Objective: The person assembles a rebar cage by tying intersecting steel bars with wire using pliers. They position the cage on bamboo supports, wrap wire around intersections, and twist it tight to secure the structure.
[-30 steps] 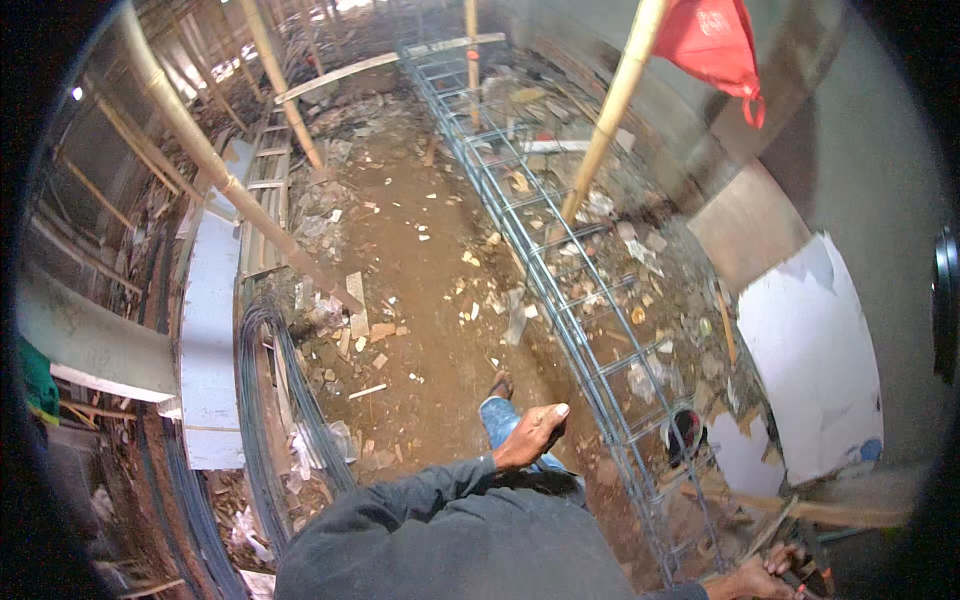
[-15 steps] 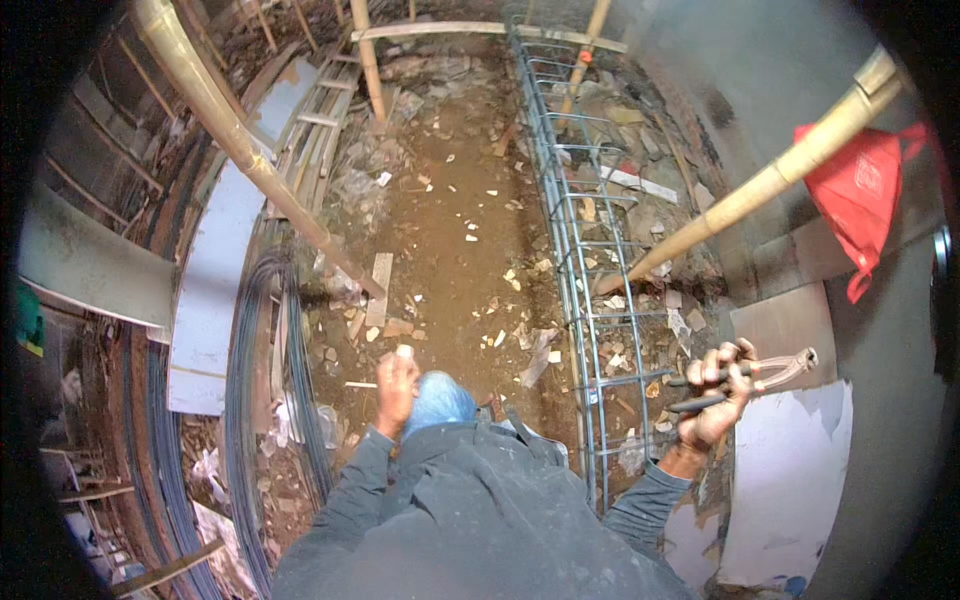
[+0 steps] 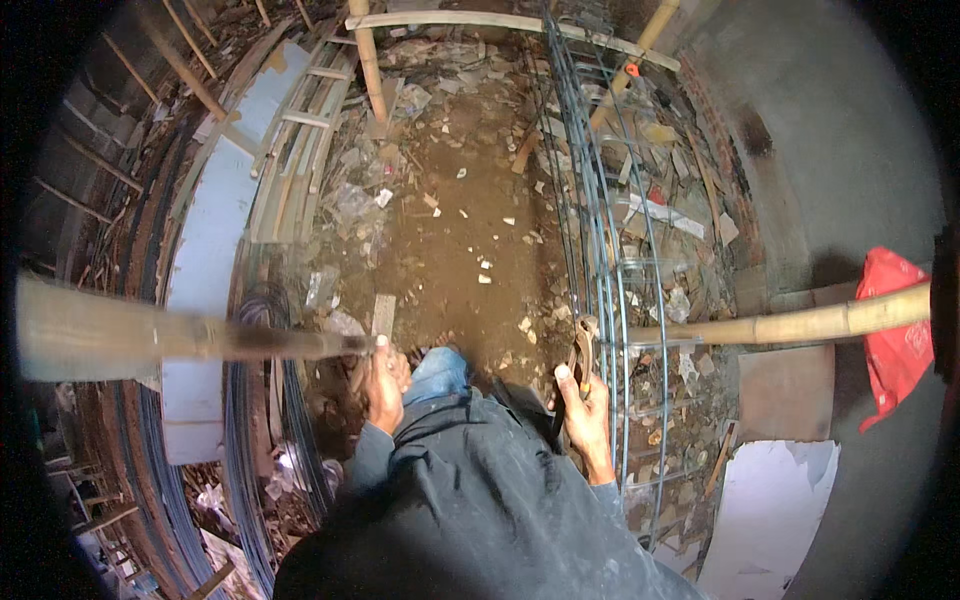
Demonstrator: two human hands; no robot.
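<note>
My right hand (image 3: 588, 410) is wrapped around the handles of a pair of pincers (image 3: 585, 338), their metal jaws pointing away from me. Hand and tool are close against the left side of a long rebar cage (image 3: 612, 265); whether they touch it I cannot tell. In front of my body on the left, my left hand (image 3: 385, 388) is closed with the thumb on top. What it holds, if anything, is hidden. A blue-clad knee (image 3: 438, 372) shows between my hands.
Bamboo poles lean in from the left (image 3: 180, 340) and right (image 3: 790, 322). Bundled steel rods (image 3: 245, 470), a pale board (image 3: 205, 300) and wooden slats (image 3: 290, 170) line the left. Rubble dots the dirt floor (image 3: 470, 200). A red bag (image 3: 890, 340) hangs by the right wall.
My right hand has come inward from beyond the cage to its left side, still gripping the pincers. My view has moved forward, with the bamboo poles now nearer. My left hand stays closed.
</note>
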